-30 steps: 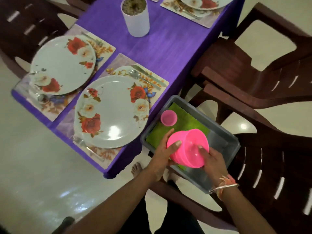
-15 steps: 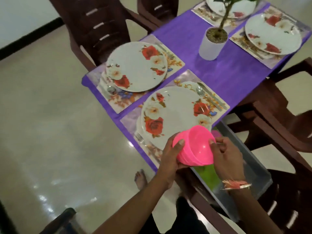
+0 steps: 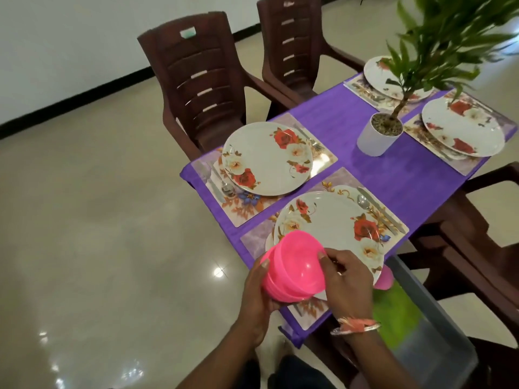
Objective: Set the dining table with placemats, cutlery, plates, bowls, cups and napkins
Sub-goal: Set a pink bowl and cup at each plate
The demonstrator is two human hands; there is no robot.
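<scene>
Together, pink bowl stack (image 3: pixel 295 272) between left fingers (image 3: pixel 264 264) and right fingers (image 3: pixel 323 255), both grasping it

Near plate (image 3: pixel 331 217) front edge hidden by pink bowls (image 3: pixel 297 265); pink cup (image 3: pixel 383 278) mostly behind right hand (image 3: pixel 346 283); grey tray (image 3: pixel 434 308) blurred.

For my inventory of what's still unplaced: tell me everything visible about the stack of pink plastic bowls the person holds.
The stack of pink plastic bowls is several round, glossy, bright pink bowls nested together, their rims showing as ridges. It is tilted, the empty top bowl opening toward the camera. The left hand cups its outer wall; the right hand pinches its rim. It overlaps the near edge of the round white floral plate; contact cannot be told.
</scene>
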